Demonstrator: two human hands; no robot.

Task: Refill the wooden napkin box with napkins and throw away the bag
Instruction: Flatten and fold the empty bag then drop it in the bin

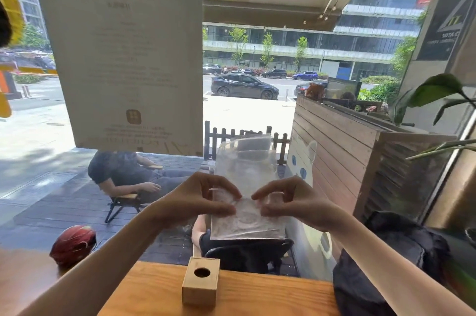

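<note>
A: What is the bag (pixel 247 187) like?

B: It is clear, thin plastic, shiny and crinkly. It stands tall, long way up and down, high above the wooden napkin box (pixel 201 281). White napkins (pixel 247 220) fill its lower part. The top part looks flat and empty.

A: Who holds it?

B: The left hand (pixel 203 199) and the right hand (pixel 288 202) do. The fingers of each hand are pinched shut on the plastic near the middle, thumbs almost touching.

A: And the box?

B: It is a small block of pale smooth wood with square corners and a round hole on top. It sits on the orange wooden counter (pixel 270 297), right at the far edge by the window. Nothing touches it. A dark soft bag (pixel 391 264) is to the right of the box. There is bare counter all around the box.
</note>
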